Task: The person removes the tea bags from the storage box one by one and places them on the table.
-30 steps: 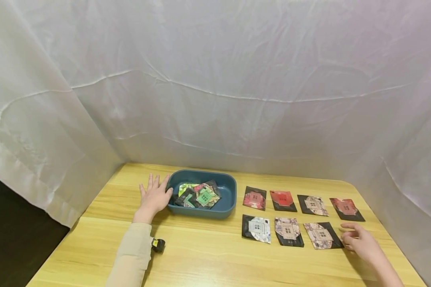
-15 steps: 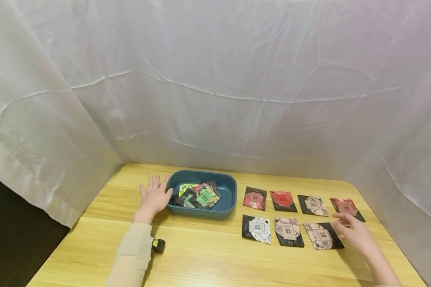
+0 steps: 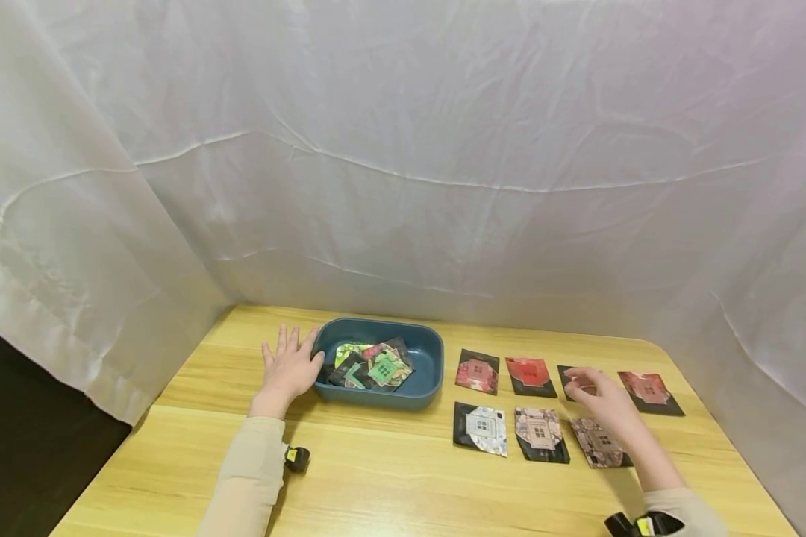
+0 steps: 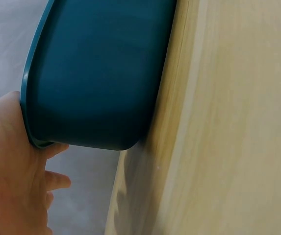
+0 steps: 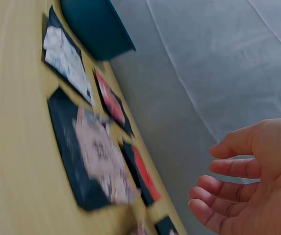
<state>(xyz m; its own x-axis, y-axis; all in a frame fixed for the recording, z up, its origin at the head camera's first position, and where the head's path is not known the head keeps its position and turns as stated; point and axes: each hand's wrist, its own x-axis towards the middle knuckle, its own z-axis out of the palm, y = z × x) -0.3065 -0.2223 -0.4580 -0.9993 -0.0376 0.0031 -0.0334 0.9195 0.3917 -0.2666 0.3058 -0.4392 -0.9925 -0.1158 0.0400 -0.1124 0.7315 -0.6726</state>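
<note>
My left hand (image 3: 290, 373) lies with spread fingers against the left end of a dark blue-green plastic bin (image 3: 383, 401). In the left wrist view its palm edge meets the bin's rim (image 4: 26, 83). Several printed sachets (image 3: 386, 368) lie overlapping inside the bin. Over on the right, my right hand (image 3: 601, 403) hovers above two rows of flat sachets, its fingers loosely bent and holding nothing. It partly hides a black sachet (image 3: 564, 379) in the back row and overlaps the edge of a pinkish one (image 3: 599, 445) in front.
Between bin and right hand lie a pink-and-black sachet (image 3: 477, 371), a red one (image 3: 530, 375), a white-and-black one (image 3: 480, 428) and a floral one (image 3: 539, 432). Another red sachet (image 3: 650, 392) is at far right. Grey-white cloth (image 3: 443, 186) rises behind the wooden table (image 3: 376, 477).
My right hand has moved left and away from me, from beside the front-right sachet to over the back row. The left hand, bin and sachets keep their places.
</note>
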